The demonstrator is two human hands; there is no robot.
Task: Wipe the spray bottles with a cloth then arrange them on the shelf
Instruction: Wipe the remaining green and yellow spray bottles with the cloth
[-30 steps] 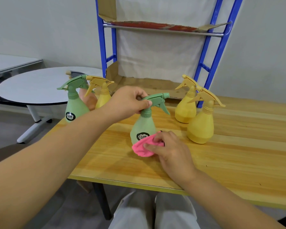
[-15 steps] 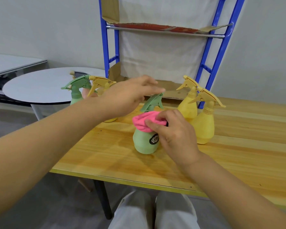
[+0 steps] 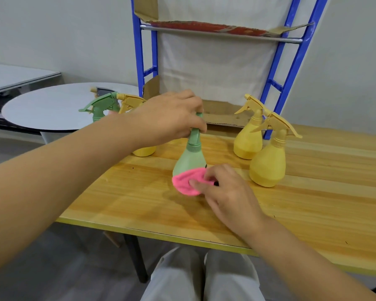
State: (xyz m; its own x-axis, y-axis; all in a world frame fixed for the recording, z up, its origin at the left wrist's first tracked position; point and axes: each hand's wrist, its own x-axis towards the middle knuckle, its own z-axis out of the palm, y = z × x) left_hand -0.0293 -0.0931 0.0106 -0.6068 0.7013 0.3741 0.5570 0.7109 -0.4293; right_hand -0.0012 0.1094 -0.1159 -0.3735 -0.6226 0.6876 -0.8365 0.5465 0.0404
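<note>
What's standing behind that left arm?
A green spray bottle and a yellow spray bottle: only their trigger heads and a bit of the yellow base show. The left arm covers their bodies.

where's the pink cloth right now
Head view, centre: the pink cloth is pinched by the right hand against the base of the green spray bottle, whose top the left hand grips.

Green bottle [image 3: 189, 160] trigger under left hand [image 3: 172, 118]

A: Where's the left hand [image 3: 172, 120]?
B: Arm stretched forward, fingers curled over the green bottle [image 3: 190, 161] top.
A: The right hand [image 3: 228, 192]?
B: Lower, palm down, pinching the pink cloth [image 3: 186, 181], apparently between thumb and forefinger.
</note>
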